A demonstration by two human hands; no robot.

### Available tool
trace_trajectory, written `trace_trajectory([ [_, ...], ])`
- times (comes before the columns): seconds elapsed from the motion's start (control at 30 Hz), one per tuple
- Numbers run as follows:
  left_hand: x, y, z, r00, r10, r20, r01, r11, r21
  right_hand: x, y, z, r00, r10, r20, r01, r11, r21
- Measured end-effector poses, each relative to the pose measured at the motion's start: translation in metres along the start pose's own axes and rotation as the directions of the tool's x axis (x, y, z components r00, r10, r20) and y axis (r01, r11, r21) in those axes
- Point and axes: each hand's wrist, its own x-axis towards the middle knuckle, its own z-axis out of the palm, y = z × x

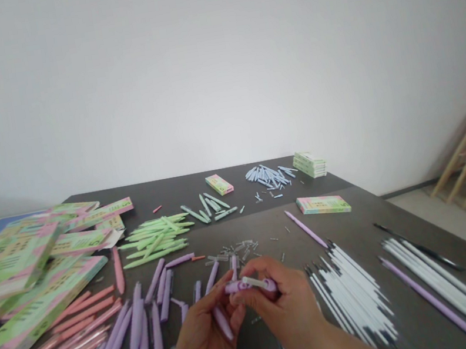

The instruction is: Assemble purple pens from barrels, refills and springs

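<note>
Head view shows both hands meeting over the near part of the dark table (263,223), fingertips almost touching. The left hand (207,335) has its fingers curled round a purple barrel (223,323), which slants downward beneath the thumb. The right hand (287,303) pinches a purple part (271,286) with a pale narrow piece (254,281) lying across the fingertips. Whether these pieces are joined or only held side by side, I cannot tell; the fingers cover the contact.

For such small parts, I would let the left fingers simply steady the barrel and leave the fine turning to the right thumb and forefinger. Lining the pieces up on one axis before any pressure seems wise, since a skewed push could bend or jam thin plastic. A light pinch near the ends would also leave the contact in sight.

Just beyond the fingertips lie loose clear parts (242,250), easily knocked by a wrist, so working slightly above the surface helps. Purple barrels (135,337) spread to the left, with pink barrels (87,312) beside them; white refills (357,296) fan out on the right. Farther off sit green pens (158,238) and blue pens (267,176).
</note>
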Motion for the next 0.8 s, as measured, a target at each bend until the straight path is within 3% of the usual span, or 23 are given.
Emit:
trace_trajectory([
  [0.1,0.001,0.0,-0.002,0.999,-0.018,0.038,0.019,0.999,-0.027,-0.001,-0.001,-0.001,0.998,0.047,0.032,-0.047,0.999,0.012],
  [0.2,0.003,0.003,-0.003,0.997,-0.034,0.073,0.038,0.998,-0.049,-0.003,-0.008,-0.009,0.993,0.003,0.117,-0.011,0.998,0.066],
  [0.4,-0.002,0.025,0.003,0.994,0.071,0.081,-0.069,0.997,-0.027,-0.002,-0.027,-0.031,0.949,-0.182,0.256,0.212,0.973,-0.093],
  [0.63,-0.006,0.038,0.002,0.972,0.194,0.134,-0.195,0.981,-0.01,0.002,-0.022,-0.032,0.865,-0.422,0.272,0.491,0.823,-0.285],
  [0.8,-0.001,0.036,0.001,0.975,0.198,0.099,-0.2,0.98,0.001,0.001,-0.021,-0.03,0.839,-0.461,0.288,0.542,0.753,-0.373],
])
